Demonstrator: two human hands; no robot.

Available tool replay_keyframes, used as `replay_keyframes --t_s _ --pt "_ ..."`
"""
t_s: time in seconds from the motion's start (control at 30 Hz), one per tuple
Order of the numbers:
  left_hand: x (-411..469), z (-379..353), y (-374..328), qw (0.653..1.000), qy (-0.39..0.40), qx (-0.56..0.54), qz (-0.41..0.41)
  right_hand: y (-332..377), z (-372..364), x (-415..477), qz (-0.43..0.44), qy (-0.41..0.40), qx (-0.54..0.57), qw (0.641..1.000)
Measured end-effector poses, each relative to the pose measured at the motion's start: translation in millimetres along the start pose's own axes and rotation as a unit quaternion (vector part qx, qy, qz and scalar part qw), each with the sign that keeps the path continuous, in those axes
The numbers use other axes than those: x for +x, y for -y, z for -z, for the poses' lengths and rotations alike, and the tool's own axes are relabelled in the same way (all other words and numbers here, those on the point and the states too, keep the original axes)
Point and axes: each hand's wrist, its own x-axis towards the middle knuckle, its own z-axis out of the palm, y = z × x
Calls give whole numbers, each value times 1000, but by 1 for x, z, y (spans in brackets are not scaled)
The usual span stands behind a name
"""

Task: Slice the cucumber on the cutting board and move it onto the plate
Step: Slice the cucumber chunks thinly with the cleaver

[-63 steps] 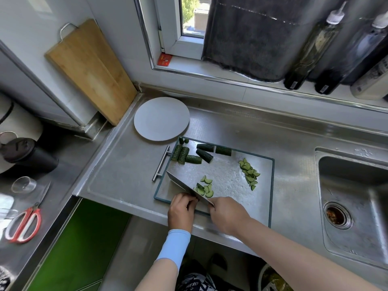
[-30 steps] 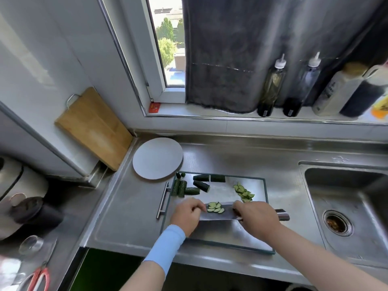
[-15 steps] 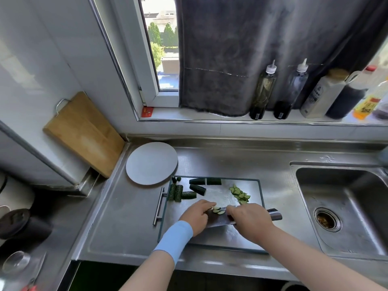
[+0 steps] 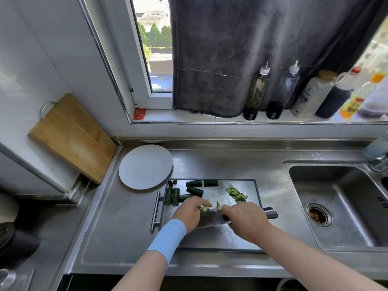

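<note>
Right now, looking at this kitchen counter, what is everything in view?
cutting board: one, steel with dark green rim, on the counter
knife: one, steel, over the cutting board
cucumber chunks: several, dark green, far left of the cutting board
cucumber slices: one pile, pale green, far right of the cutting board; a few more on the knife blade
plate: one, pale grey, on the counter beyond the cutting board's left corner
wooden board: one, tan, leaning on the left wall
bottles: several, mixed colours, on the windowsill
curtain: one, dark grey, above the windowsill
sink: one, steel, right of the cutting board
left hand: one, light blue cuff, fingers at the slices on the blade
right hand: one, grips the knife handle
</note>
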Motion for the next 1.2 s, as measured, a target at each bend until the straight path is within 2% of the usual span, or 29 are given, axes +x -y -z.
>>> replay_keyframes --t_s 0.17,0.23,0.3,0.4,0.5,0.6,0.7,0.73,0.8,0.9,0.97,1.2 --pt "3 -1 -7 985 118 97 -76 8 4 7 3 10 -6 1000" --pt "11 0 -2 972 140 181 -59 10 5 8 4 15 -9 1000" --pt "16 4 5 971 141 192 -17 11 4 9 1 22 -9 1000" --pt "18 13 17 998 50 36 24 9 2 9 -14 23 8 1000" --pt "12 29 31 993 -81 -72 53 7 2 5 -37 31 57 997" --pt "3 39 44 963 -212 -138 97 7 -5 1 -70 68 170 981" --pt "-4 41 53 904 -347 -193 156 13 -15 -3 -92 126 300 941" --pt "-6 39 56 891 -371 -194 176 16 -20 -4 -96 137 329 929" --pt "-9 32 60 898 -348 -169 210 21 -32 -6 -104 140 364 915" --pt "-15 11 64 933 -254 -95 236 25 -47 -9 -108 131 390 905" --pt "-18 -3 62 945 -210 -60 243 22 -53 -10 -113 121 387 907" --pt "-8 -35 29 968 -133 -15 212 -21 -65 -22 -172 96 371 908"
